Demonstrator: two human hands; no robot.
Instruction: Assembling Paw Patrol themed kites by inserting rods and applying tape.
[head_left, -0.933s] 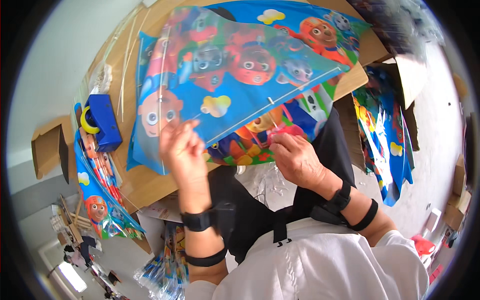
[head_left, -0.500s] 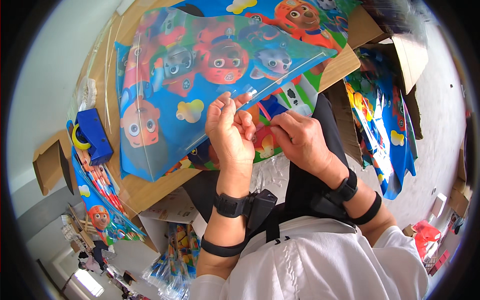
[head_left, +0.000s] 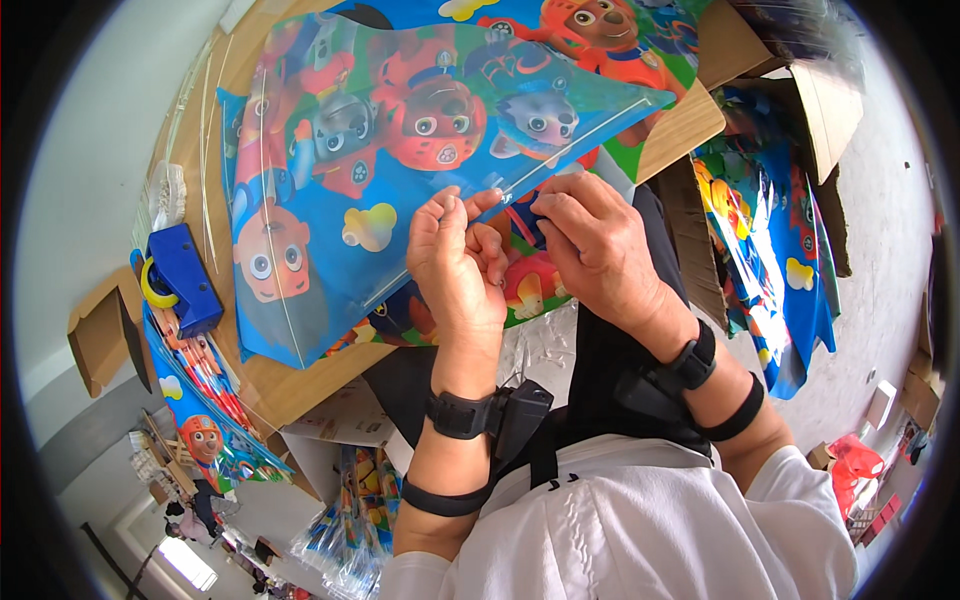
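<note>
Glossy blue plastic printed with cartoon animals fills the view: a kite (head_left: 400,170) lies flat on the wooden table (head_left: 290,385) in front of me, with its near edge lifted toward my chest. My left hand (head_left: 455,265) has its grip closed on that near edge, thumb and fingertips pinching the film. My right hand (head_left: 595,245), touching the left, is pinched on the same edge just beside it, where a thin rod runs along the sail. To do this well, I judge both pinches should stay close together and keep the film taut, so nothing wrinkles or slips. A blue tape dispenser (head_left: 180,280) sits far to the left on the table, and more kites (head_left: 770,240) hang on the right.
</note>
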